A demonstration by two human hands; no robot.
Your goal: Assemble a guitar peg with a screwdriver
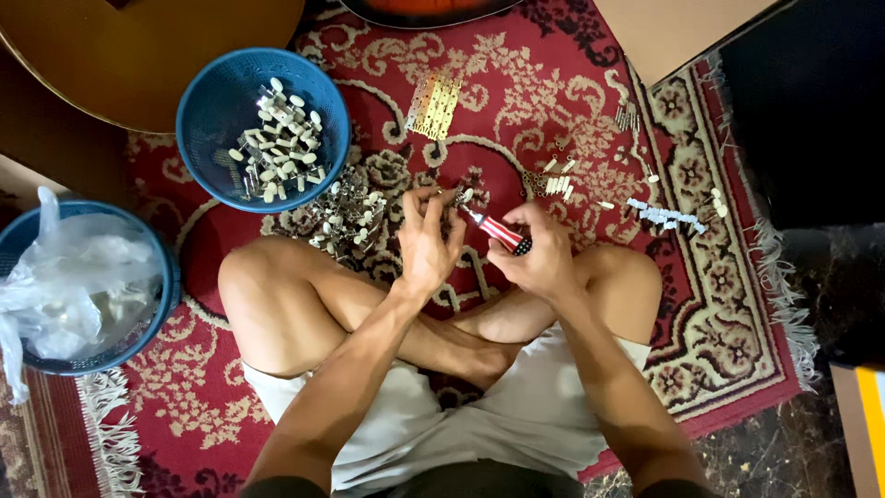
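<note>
Seated cross-legged on a red patterned rug (590,92), seen from above. Left hand (428,242) raised over the knees, grip closed narrow around a small metal tuning peg with a cream button (464,195), pinched at the fingertips. Right hand (539,251) just beside it, grip wrapped tight round a red-and-white striped screwdriver (500,231), handle end black, tip slanted up-left to meet the peg held in the left grip. Both grips close together, almost touching at the peg.

Just beyond and to the left of the left grip, a loose heap of metal pegs with pale buttons (348,214) on the rug. Farther out on that same side, a blue plastic basket (212,111) with more cream-buttoned pegs lying in its bottom. Well to the left of both grips, a second blue basket (171,277) holding a crumpled clear plastic bag (64,277). Straight ahead of the grips, a small stack of brass-coloured perforated plates (433,106). Ahead and to the right of the right grip, scattered small cream pieces (558,180), and farther right a row of white plastic bits (666,217). At the far edge, past the first basket, the curved wooden body of a guitar (138,55). Below the grips, bare crossed legs and pale shorts
</note>
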